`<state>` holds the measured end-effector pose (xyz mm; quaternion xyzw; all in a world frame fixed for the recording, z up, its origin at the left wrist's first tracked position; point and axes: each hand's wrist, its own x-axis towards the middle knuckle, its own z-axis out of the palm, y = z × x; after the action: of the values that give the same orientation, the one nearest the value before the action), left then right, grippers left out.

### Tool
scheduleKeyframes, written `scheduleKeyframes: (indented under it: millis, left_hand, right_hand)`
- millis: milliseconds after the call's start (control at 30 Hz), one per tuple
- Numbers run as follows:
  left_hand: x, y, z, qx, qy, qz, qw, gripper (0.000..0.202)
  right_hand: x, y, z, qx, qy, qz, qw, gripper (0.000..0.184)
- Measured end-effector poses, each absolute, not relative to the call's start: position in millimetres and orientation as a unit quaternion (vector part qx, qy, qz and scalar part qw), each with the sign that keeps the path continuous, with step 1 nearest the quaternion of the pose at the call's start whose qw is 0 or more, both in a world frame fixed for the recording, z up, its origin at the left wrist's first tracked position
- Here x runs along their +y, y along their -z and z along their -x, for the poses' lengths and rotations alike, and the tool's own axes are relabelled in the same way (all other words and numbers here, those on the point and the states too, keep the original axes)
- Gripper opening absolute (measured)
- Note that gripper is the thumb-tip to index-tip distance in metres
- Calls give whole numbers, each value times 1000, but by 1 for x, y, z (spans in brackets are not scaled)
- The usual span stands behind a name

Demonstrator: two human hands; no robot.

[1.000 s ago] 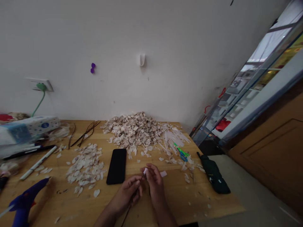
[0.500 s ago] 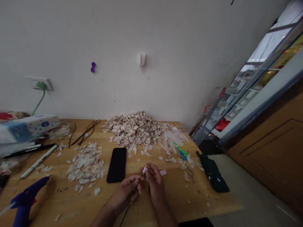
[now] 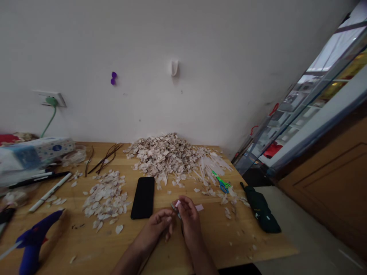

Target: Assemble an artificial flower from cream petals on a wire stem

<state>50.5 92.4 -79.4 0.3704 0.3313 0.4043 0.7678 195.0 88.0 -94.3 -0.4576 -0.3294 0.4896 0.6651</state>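
Pink slip is pinched in right hand near front edge of table, left hand grips thin stick; work looks unfinished, spare slip and back-edge petals lying loose.

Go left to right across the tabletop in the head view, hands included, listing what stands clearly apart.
Blue pistol-shaped glue gun, small heap of pale flat flakes, bare left hand, bare right hand, green-and-blue scissors, dark green elongated bundle.
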Motion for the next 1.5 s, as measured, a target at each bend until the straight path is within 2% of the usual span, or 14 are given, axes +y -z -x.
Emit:
scheduleKeyframes:
  millis: [500,800,1167,1333,1500]
  left_hand:
    - [90,80,-52,330,-387,-355,784,52]
    - [93,85,-52,317,-387,-359,788,42]
    - [91,80,-53,316,-383,-378,781,49]
    - [90,76,-53,319,-385,-387,775,41]
    - [90,75,-53,321,-379,-388,777,42]
  right_hand:
    - [89,93,-196,-324,-498,455,663,41]
    - [88,92,-197,-315,-516,439,665,40]
    - [90,94,-197,-304,-520,430,672,42]
    - [88,96,-197,-305,-538,422,662,45]
    - [88,95,-198,-298,-536,425,666,47]
